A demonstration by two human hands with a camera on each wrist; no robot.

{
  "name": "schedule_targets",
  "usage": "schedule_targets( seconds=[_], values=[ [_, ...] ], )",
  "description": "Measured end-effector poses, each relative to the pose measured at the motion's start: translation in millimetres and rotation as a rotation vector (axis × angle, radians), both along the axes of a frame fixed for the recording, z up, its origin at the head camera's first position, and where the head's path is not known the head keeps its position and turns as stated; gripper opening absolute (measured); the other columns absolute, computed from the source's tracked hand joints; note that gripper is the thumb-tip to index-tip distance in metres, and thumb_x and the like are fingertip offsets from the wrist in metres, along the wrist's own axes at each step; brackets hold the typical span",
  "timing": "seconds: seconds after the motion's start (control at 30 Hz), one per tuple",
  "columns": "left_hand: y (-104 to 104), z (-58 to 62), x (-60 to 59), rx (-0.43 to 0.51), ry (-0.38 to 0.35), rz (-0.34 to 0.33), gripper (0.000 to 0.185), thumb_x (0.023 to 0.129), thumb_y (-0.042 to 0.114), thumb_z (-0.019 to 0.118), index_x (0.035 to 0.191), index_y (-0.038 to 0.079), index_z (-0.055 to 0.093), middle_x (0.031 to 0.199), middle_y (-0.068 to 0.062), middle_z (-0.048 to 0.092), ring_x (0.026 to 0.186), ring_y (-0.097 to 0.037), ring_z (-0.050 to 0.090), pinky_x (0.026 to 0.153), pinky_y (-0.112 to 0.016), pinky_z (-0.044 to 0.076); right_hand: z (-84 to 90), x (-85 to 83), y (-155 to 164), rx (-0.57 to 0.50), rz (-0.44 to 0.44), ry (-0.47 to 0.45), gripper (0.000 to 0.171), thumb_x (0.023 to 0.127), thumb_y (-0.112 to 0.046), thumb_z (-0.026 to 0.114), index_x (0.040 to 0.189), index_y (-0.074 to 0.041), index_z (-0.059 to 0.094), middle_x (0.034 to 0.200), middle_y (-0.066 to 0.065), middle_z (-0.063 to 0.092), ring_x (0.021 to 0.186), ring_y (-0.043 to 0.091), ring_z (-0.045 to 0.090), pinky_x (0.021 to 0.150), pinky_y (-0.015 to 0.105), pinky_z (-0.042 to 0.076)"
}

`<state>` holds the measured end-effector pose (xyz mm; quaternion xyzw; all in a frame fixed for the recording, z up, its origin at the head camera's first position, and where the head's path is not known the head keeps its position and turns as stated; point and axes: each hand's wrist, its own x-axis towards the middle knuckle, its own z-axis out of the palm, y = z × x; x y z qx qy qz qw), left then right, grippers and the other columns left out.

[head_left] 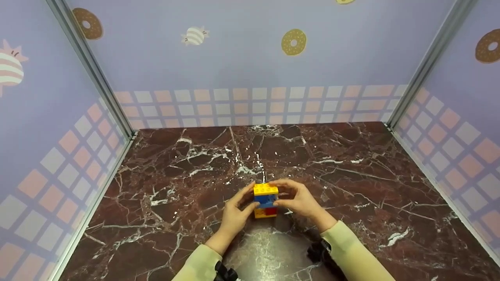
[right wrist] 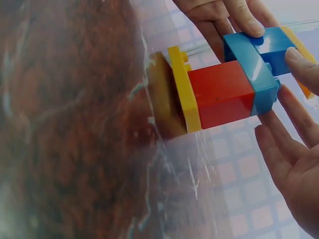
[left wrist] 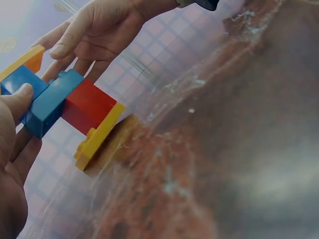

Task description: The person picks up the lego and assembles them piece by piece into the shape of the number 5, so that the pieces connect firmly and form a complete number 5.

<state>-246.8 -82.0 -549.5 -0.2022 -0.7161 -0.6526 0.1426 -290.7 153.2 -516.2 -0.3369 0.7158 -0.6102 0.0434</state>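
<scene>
- Your left hand (head_left: pixel 235 212) gripped the toy brick stack (head_left: pixel 266 200) from its left side, with the thumb (left wrist: pixel 20 97) pressed on a blue brick (left wrist: pixel 47 102).
- Your right hand (head_left: pixel 297 199) held the same stack from the right, fingers curled over its top and far side.
- The stack sat between your two hands, its yellow base plate (right wrist: pixel 183 87) resting on the dark marble tabletop (head_left: pixel 351 175), near the front middle.
- It stood upright, long axis vertical: yellow plate lowest, then a red brick (right wrist: pixel 222 94), blue bricks, and a yellow brick (head_left: pixel 265 189) on top with studs facing up.
- Around the table stood lilac walls (head_left: pixel 242 50) printed with doughnuts and sweets.
</scene>
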Motion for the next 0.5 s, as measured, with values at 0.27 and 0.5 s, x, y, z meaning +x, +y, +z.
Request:
schedule_targets(
  seconds=[0.27,0.5],
  values=[
    [0.3,-1.7,-2.2,0.013,0.001,0.043,0.056,0.094,0.007,0.072,0.146,0.000,0.054,0.133,-0.022,0.069,0.121,-0.032,0.068,0.100,-0.045,0.059,-3.2,-2.8,-0.8,0.076,-0.014,-0.033,0.072,0.083,0.004,0.080,0.148,0.001,0.049,0.138,0.031,0.060,0.115,0.047,0.067,0.099,0.054,0.059],
    [-1.2,-1.5,-1.5,0.017,-0.074,-0.014,0.066,0.093,0.008,0.075,0.152,0.001,0.047,0.137,-0.026,0.064,0.121,-0.041,0.067,0.101,-0.043,0.059,-6.5,-4.3,-1.7,0.127,-0.050,0.013,0.075,0.085,0.006,0.077,0.152,-0.003,0.046,0.137,0.029,0.061,0.115,0.045,0.067,0.097,0.051,0.060]
  ],
)
